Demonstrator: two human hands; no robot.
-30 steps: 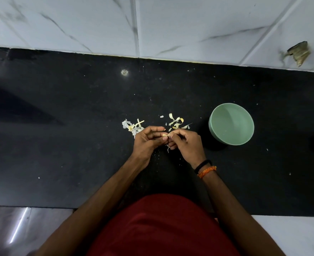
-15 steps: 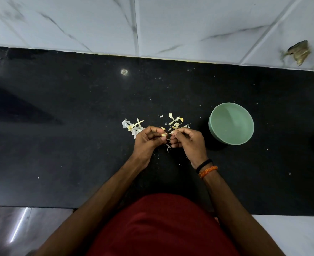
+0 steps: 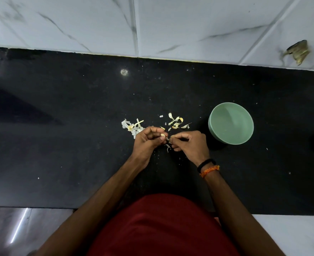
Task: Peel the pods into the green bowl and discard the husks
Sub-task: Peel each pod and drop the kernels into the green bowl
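Over the middle of the black counter (image 3: 60,145), my left hand (image 3: 147,140) pinches a small pale pod (image 3: 163,135) between thumb and fingers. My right hand (image 3: 190,145) meets it from the right and pinches a thin strip of husk (image 3: 168,139) at the pod. Most of the pod is hidden by my fingers. The green bowl (image 3: 231,123) stands upright to the right of my right hand, a short gap away; nothing shows inside it. Loose husks lie in two small heaps just beyond my hands, one at the left (image 3: 132,126) and one at the right (image 3: 177,122).
A white marble-patterned wall (image 3: 171,24) runs along the counter's far edge, with a brownish scrap (image 3: 298,52) stuck on it at the upper right. Small flecks of husk (image 3: 168,147) lie under my hands. The counter's near edge is by my red shirt.
My hands have drawn slightly apart at the fingertips, and the right hand has shifted a little to the right. The bowl and husk heaps have not moved.
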